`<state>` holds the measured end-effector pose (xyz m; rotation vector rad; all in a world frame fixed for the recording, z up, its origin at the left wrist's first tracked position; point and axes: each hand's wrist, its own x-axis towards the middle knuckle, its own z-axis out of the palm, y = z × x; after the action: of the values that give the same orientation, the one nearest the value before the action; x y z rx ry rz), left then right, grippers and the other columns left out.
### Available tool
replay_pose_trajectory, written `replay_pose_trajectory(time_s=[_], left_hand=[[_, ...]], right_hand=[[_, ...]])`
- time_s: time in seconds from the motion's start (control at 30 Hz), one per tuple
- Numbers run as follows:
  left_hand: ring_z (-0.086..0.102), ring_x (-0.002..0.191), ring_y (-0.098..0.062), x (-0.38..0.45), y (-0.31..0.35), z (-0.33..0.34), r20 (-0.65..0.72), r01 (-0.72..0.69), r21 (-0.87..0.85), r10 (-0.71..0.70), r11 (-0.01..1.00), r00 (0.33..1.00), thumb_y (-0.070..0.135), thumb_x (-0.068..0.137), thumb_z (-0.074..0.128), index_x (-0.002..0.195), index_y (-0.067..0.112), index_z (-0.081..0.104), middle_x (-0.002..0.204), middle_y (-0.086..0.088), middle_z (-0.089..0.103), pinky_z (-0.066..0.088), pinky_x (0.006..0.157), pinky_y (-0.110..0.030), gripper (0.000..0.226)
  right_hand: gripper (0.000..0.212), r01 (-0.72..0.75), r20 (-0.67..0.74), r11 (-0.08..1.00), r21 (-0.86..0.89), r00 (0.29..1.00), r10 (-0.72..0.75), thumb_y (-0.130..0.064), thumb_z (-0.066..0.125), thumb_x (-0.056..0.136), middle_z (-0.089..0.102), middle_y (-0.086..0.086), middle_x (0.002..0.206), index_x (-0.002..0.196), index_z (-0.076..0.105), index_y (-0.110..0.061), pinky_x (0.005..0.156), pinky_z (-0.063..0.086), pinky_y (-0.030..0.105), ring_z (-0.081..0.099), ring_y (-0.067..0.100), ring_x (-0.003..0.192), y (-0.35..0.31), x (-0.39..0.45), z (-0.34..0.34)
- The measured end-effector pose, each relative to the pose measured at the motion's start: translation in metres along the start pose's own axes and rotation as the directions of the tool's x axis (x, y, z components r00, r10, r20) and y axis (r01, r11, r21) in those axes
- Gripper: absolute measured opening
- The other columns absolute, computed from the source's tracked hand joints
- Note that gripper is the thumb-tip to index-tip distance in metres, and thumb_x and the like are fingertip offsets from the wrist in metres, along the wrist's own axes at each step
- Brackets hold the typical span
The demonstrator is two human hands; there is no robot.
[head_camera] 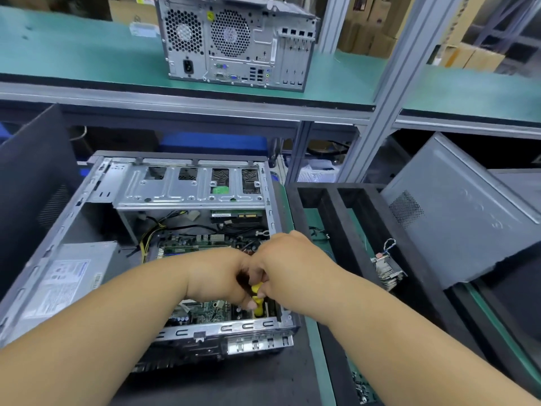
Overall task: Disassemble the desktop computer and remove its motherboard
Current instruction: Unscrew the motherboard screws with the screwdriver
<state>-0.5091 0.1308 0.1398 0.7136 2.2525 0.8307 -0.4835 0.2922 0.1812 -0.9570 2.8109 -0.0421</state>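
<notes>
Lying on its side in the lower left and centre of the frame, an open case (pixel 96 230) rests on a dark surface (pixel 248 385), its open side facing up so the parts inside can be reached from above. The motherboard (pixel 202 313) sits flat on the case floor, partly hidden under both hands; green board shows above and below them. Its long axis cannot be told, since too much is covered.

Both hands meet over the board at lower centre. The right hand (pixel 288 265) has its fingers curled round a yellow screwdriver (pixel 257 300), which stands nearly upright with its tip pointing down into the case, probably at a board screw. The left hand (pixel 216 273) is bunched against it, fingers curled; whether it grips the tool or only steadies it cannot be told.

A grey power supply (pixel 70 273) sits in the case at lower left, and a metal drive cage (pixel 190 186) spans its far side. A second case (pixel 237 39) stands upright on the shelf (pixel 58 54) at the top of the frame, rear panel facing the viewer.

The board looks not yet freed.
</notes>
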Motion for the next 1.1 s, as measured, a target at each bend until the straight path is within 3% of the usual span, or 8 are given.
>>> replay_pose_trajectory(time_s=[0.17, 0.27, 0.37, 0.47, 0.7, 0.87, 1.0, 1.1], left_hand=[[0.055, 0.065, 0.008, -0.002, -0.005, 0.011, -0.057, -0.036, -0.176, 0.026, 0.984, 0.998, 0.023, 0.075, 0.081, 0.068, 0.043, 0.065, 0.069, 0.024, 0.063, 0.039, 0.064, -0.007, 0.026], [0.054, 0.058, 0.007, 0.002, -0.007, 0.018, -0.104, -0.062, -0.243, 0.038, 0.968, 0.994, 0.017, 0.073, 0.083, 0.060, 0.039, 0.063, 0.061, 0.022, 0.060, 0.040, 0.059, -0.006, 0.033], [0.052, 0.059, -0.001, 0.008, -0.007, 0.023, -0.155, -0.063, -0.215, 0.029, 0.975, 0.988, 0.023, 0.070, 0.085, 0.062, 0.038, 0.061, 0.060, 0.020, 0.057, 0.043, 0.061, -0.015, 0.030], [0.049, 0.059, -0.002, 0.011, -0.007, 0.026, -0.164, -0.079, -0.198, 0.046, 0.977, 0.985, 0.026, 0.070, 0.085, 0.062, 0.037, 0.058, 0.059, 0.021, 0.054, 0.043, 0.062, -0.018, 0.030], [0.050, 0.065, 0.007, 0.005, -0.011, 0.022, -0.079, -0.062, -0.168, 0.050, 0.984, 0.996, 0.025, 0.074, 0.081, 0.075, 0.052, 0.061, 0.068, 0.029, 0.056, 0.043, 0.068, -0.017, 0.034], [0.051, 0.063, 0.002, 0.004, -0.012, 0.020, -0.060, -0.054, -0.235, 0.041, 0.970, 0.997, 0.024, 0.077, 0.080, 0.071, 0.042, 0.067, 0.065, 0.021, 0.057, 0.041, 0.065, -0.014, 0.023], [0.056, 0.064, 0.002, 0.007, -0.014, 0.023, -0.084, -0.050, -0.231, 0.031, 0.972, 0.996, 0.017, 0.073, 0.082, 0.066, 0.039, 0.065, 0.067, 0.020, 0.062, 0.045, 0.066, -0.012, 0.028], [0.055, 0.065, 0.000, 0.008, -0.015, 0.024, -0.088, -0.051, -0.217, 0.033, 0.975, 0.996, 0.016, 0.072, 0.082, 0.071, 0.033, 0.064, 0.069, 0.019, 0.061, 0.046, 0.066, -0.015, 0.024]], right_hand=[[0.020, -0.013, 0.053, 1.000, 0.019, 0.999, 0.012, -0.030, 0.066, 0.089, 0.065, -0.007, 0.100, 0.108, 0.071, -0.034, 0.092, 0.036, 0.033, 0.050, 0.018, 0.098, -0.001, -0.001, -0.001], [0.023, -0.026, 0.048, 0.991, 0.128, 0.999, 0.020, -0.020, 0.065, 0.087, 0.065, -0.008, 0.101, 0.105, 0.071, -0.033, 0.097, 0.036, 0.032, 0.054, 0.017, 0.099, 0.003, -0.007, -0.003], [0.013, -0.055, -0.032, 0.973, 0.223, 0.997, 0.064, -0.028, 0.064, 0.087, 0.061, -0.006, 0.100, 0.099, 0.067, -0.027, 0.098, 0.037, 0.035, 0.053, 0.018, 0.100, 0.009, -0.015, -0.004], [0.012, -0.092, -0.021, 0.987, 0.130, 0.995, 0.095, -0.036, 0.063, 0.090, 0.058, -0.004, 0.091, 0.093, 0.065, -0.025, 0.098, 0.034, 0.037, 0.048, 0.019, 0.098, 0.006, -0.013, -0.001], [0.010, -0.066, -0.004, 0.989, 0.132, 0.998, 0.067, -0.030, 0.066, 0.089, 0.065, -0.003, 0.094, 0.097, 0.072, -0.027, 0.098, 0.031, 0.036, 0.049, 0.021, 0.101, 0.005, -0.012, -0.005], [0.015, -0.055, 0.026, 0.978, 0.199, 0.998, 0.051, -0.024, 0.065, 0.089, 0.067, -0.003, 0.098, 0.100, 0.073, -0.031, 0.082, 0.025, 0.026, 0.049, 0.019, 0.095, 0.005, -0.014, -0.008], [0.016, -0.033, -0.025, 0.960, 0.278, 0.999, 0.041, -0.030, 0.067, 0.087, 0.067, -0.009, 0.099, 0.102, 0.070, -0.032, 0.094, 0.028, 0.029, 0.052, 0.013, 0.101, 0.006, -0.019, -0.006], [0.017, -0.044, -0.071, 0.981, 0.189, 0.996, 0.059, -0.042, 0.066, 0.086, 0.064, -0.008, 0.092, 0.095, 0.067, -0.027, 0.098, 0.029, 0.036, 0.046, 0.015, 0.101, 0.005, -0.019, -0.002]])
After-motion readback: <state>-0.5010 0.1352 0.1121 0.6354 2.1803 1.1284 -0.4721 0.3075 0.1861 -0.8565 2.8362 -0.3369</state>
